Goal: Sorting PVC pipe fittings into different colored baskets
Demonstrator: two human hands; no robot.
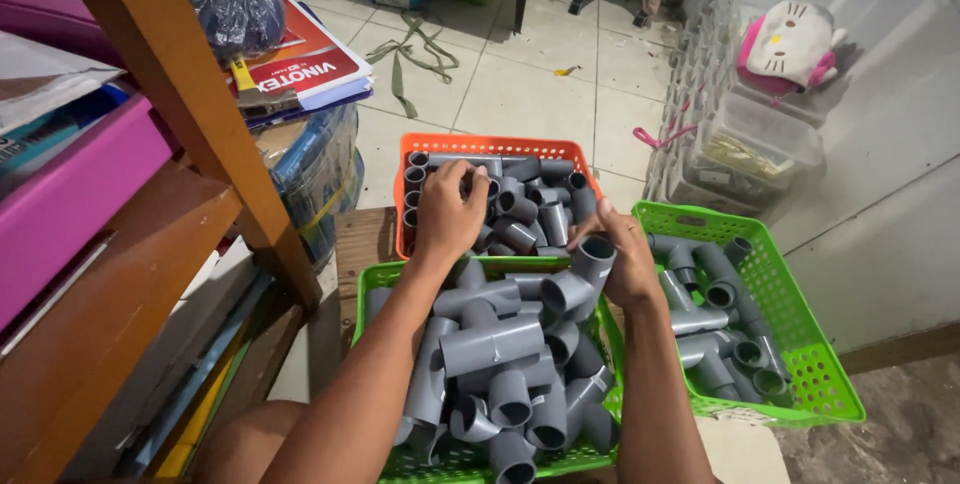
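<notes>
A grey pipe elbow [592,262] sits in the right hand [625,262], whose fingers are closed around it; the fitting's open round mouth faces up, and it hangs just above the gap between the near green basket [372,280] and the right-hand green basket [800,339]. The left hand [447,214] reaches forward into the orange basket [480,144], its fingers curled down over the grey fittings [530,214] packed there; whether they actually grip one of them cannot be told, because the back of the hand hides the fingertips.

The near green basket is heaped with grey tee and elbow pieces [495,359], piled above its rim and lying at all angles. The right-hand green basket holds a looser layer of the same grey fittings [715,329], lying mostly along its left side. The orange basket stands just behind the near green one, its fittings mostly standing on end with their mouths up. All three baskets rest on a low wooden bench [362,236].

To the left stands a wooden shelf frame [190,94] with a pink folder [70,184] and stacked books [305,69] beside it. On the tiled floor [520,74] further back lie green straps [415,49], and clear plastic boxes [740,144] are stacked by the wall on the right, with a white and pink soft toy [790,44] on top.
</notes>
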